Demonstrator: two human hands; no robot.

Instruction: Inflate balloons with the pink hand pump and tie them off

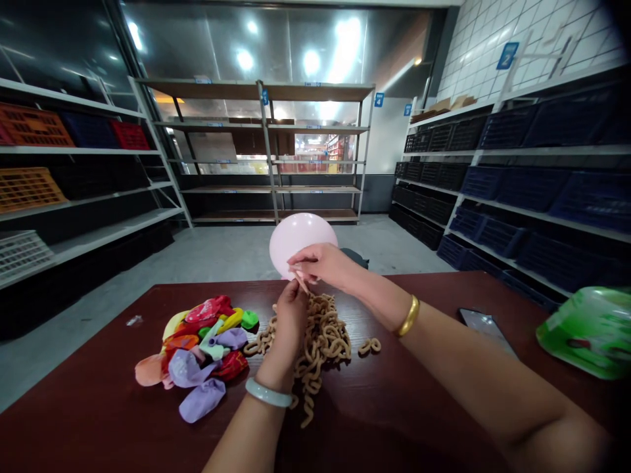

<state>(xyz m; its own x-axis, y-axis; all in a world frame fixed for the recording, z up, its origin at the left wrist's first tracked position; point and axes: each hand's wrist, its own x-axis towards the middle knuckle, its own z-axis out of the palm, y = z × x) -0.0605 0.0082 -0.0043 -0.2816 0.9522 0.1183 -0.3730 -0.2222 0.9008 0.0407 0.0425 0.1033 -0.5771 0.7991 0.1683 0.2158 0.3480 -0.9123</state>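
Observation:
A blown-up pale pink balloon point(302, 238) stands just past my hands, over the table's far edge. My left hand point(292, 307) is closed, with thumb and fingers pinched at the balloon's neck. From the right, my right hand point(319, 261) reaches across the balloon's lower front, its fingers bent together on the same neck. The knot area is partly hidden by the fingers. Under my hands lies a heap of tan chain-like loops point(328, 335). To the left is a pile of limp, uninflated balloons point(197, 348) in several colours.
The dark red-brown table point(394, 407) carries a phone point(486, 325) and a green plastic packet point(589, 332) at right. A small clear scrap point(134, 320) lies at left. Metal shelves point(269, 157) stand behind, with crate-filled racks point(522, 190) at the side.

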